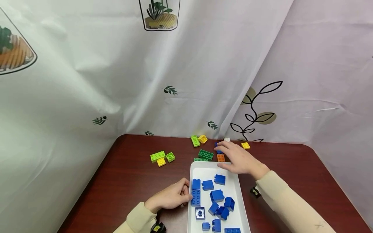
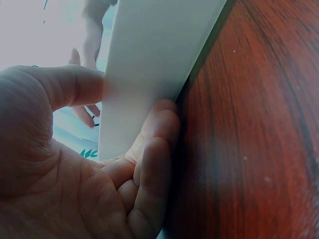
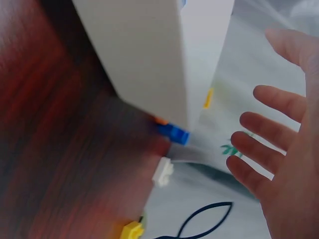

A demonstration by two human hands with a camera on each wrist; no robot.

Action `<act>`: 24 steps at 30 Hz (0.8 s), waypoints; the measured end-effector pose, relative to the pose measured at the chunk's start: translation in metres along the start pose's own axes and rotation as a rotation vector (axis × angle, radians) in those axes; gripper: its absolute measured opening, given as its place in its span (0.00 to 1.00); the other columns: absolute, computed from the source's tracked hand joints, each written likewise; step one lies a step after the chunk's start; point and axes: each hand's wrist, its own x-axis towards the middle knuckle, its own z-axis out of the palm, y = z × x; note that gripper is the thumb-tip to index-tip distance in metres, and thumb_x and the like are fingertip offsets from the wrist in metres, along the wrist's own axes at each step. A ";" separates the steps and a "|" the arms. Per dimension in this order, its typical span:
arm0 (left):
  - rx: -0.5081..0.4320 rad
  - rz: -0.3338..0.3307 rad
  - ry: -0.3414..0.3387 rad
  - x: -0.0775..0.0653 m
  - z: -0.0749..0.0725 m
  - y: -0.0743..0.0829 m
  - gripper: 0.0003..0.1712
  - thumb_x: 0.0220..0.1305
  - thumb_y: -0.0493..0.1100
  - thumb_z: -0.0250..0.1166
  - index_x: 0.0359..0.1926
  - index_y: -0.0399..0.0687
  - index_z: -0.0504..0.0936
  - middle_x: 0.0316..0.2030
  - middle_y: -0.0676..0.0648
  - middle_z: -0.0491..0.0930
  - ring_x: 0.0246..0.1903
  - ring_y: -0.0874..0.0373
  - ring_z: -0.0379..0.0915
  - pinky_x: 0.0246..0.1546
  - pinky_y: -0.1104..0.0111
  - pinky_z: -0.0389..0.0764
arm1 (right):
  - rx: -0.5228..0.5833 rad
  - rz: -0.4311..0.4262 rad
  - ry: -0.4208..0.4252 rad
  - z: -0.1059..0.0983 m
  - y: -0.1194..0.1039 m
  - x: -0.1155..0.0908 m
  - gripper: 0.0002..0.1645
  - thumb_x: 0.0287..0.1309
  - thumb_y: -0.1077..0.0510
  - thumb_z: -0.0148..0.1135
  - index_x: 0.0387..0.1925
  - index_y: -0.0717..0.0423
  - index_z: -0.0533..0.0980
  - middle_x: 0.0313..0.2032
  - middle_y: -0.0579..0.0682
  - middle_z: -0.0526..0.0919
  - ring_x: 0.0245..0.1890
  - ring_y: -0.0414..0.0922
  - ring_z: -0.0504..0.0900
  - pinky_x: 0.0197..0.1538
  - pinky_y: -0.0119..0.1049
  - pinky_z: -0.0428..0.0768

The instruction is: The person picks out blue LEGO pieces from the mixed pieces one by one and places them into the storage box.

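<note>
A shallow white tray (image 1: 208, 169) holding several blue toy bricks (image 1: 217, 196) lies at the front of the table. My left hand (image 1: 171, 196) grips its left side; in the left wrist view the thumb meets the rim while curled fingers press the outer wall (image 2: 142, 59) near the tabletop. Over the tray's far right corner hovers my right hand (image 1: 241, 158), its fingers spread and holding nothing. The right wrist view shows this hand (image 3: 291, 169) apart from the tray wall (image 3: 142, 55). In the head view it partly covers a blue brick (image 1: 219, 151) behind the tray.
Beyond the tray lie a dark green brick (image 1: 206, 154), an orange brick (image 1: 220, 158), a white brick (image 1: 226, 139) and a yellow brick (image 1: 245, 145). Light green bricks (image 1: 157, 156) sit further left. A white printed curtain (image 1: 186, 71) hangs behind the table (image 1: 122, 174).
</note>
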 end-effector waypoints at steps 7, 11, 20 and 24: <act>0.009 0.003 0.007 0.000 0.000 0.001 0.20 0.64 0.46 0.62 0.52 0.45 0.67 0.25 0.52 0.76 0.20 0.61 0.72 0.21 0.73 0.70 | 0.011 0.048 -0.060 0.013 0.017 0.016 0.30 0.63 0.40 0.58 0.62 0.50 0.73 0.66 0.53 0.69 0.66 0.54 0.69 0.66 0.57 0.65; 0.012 0.004 0.011 0.000 0.000 0.001 0.20 0.63 0.46 0.62 0.51 0.46 0.67 0.25 0.53 0.76 0.20 0.61 0.72 0.21 0.73 0.70 | 0.012 0.068 -0.112 0.018 0.024 0.021 0.28 0.68 0.44 0.51 0.64 0.51 0.72 0.69 0.55 0.66 0.68 0.57 0.65 0.68 0.58 0.61; 0.010 0.008 0.007 0.000 0.001 0.001 0.20 0.63 0.47 0.62 0.51 0.46 0.67 0.25 0.53 0.76 0.20 0.62 0.72 0.21 0.73 0.70 | -0.025 0.117 -0.151 0.025 0.040 0.018 0.25 0.71 0.48 0.47 0.64 0.52 0.72 0.67 0.57 0.68 0.67 0.58 0.66 0.67 0.58 0.63; 0.017 0.008 0.007 0.000 0.000 0.001 0.20 0.63 0.47 0.62 0.51 0.46 0.67 0.25 0.53 0.76 0.19 0.62 0.72 0.20 0.73 0.70 | -0.047 0.131 -0.130 0.025 0.047 0.013 0.24 0.69 0.49 0.49 0.62 0.51 0.74 0.64 0.56 0.71 0.64 0.57 0.70 0.65 0.57 0.66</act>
